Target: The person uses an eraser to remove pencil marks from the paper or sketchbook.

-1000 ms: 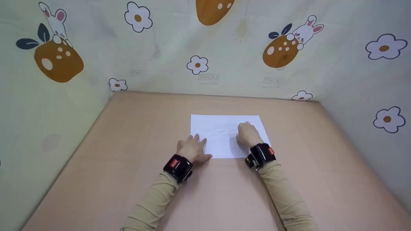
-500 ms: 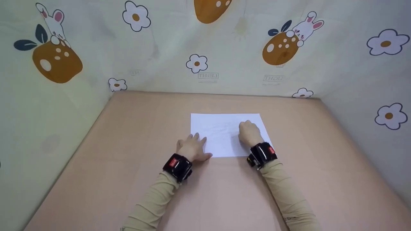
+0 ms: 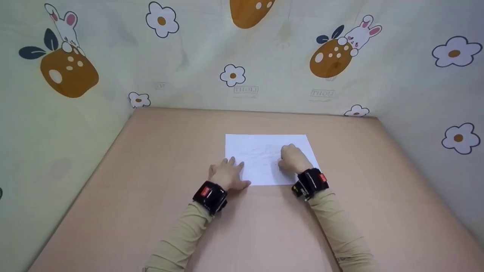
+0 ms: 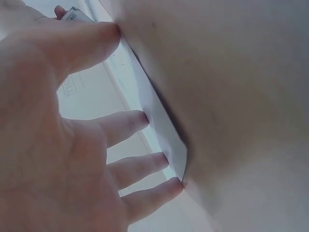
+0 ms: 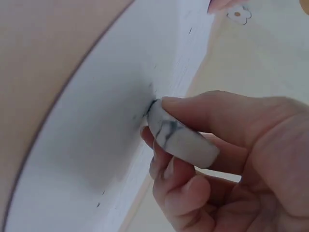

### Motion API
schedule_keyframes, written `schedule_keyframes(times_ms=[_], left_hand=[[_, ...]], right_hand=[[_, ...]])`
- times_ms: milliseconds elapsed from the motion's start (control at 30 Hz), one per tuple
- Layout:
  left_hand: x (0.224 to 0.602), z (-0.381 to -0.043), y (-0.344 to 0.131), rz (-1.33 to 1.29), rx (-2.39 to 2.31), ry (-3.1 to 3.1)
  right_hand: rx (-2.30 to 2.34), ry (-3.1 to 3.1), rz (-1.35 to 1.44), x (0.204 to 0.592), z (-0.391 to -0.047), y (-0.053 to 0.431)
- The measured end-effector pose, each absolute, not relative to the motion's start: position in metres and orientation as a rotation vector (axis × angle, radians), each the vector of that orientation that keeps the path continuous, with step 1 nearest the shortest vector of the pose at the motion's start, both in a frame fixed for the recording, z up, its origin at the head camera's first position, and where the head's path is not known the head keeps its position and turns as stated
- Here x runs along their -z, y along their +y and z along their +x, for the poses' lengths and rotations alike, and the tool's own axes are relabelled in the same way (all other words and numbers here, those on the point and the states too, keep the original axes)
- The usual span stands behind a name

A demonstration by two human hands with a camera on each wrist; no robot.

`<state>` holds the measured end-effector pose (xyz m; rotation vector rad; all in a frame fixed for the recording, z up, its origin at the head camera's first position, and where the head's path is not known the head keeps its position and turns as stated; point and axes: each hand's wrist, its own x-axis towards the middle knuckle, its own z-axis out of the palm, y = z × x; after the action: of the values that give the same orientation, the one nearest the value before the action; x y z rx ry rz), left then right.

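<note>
A white sheet of paper [image 3: 261, 172] lies flat on the table, with faint grey smudges across its middle. My left hand [image 3: 225, 175] rests on its near left corner, fingers spread; in the left wrist view the fingertips [image 4: 140, 117] touch the paper's edge. On the right half of the sheet, my right hand [image 3: 295, 158] pinches a white eraser [image 5: 186, 142] between thumb and curled fingers. One tip of the eraser, streaked dark, meets the paper. Small dark crumbs lie around it. From the head view the eraser is hidden by the hand.
The tan tabletop [image 3: 166, 158] surrounds the sheet. Pale cloth walls [image 3: 189, 56] printed with rabbits, fruit and flowers close it in at the back and both sides. Each wrist wears a black camera band [image 3: 210, 197].
The right hand makes small shifts over the same part of the paper, its wrist now slightly farther right. The left hand and the sheet stay in place.
</note>
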<state>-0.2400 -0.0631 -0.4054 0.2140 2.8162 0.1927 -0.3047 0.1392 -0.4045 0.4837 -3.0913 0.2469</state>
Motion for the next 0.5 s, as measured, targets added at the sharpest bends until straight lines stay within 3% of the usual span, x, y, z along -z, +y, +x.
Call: schedule_keyframes(times_ms=[100,333,500], left_hand=[[0.405,-0.241,-0.063,0.218,-0.192,2.817],[0.407,-0.241,-0.064,0.210,-0.187,2.823],[0.407,-0.239,-0.063,0.220,-0.192,2.817]], right_hand=[[-0.142,-3.039,0.457,0.405,-0.302,0.137],[-0.245,-3.044,0.722,0.407,-0.298,0.123],[-0.222,-3.059,0.563,0.407,-0.309,0.151]])
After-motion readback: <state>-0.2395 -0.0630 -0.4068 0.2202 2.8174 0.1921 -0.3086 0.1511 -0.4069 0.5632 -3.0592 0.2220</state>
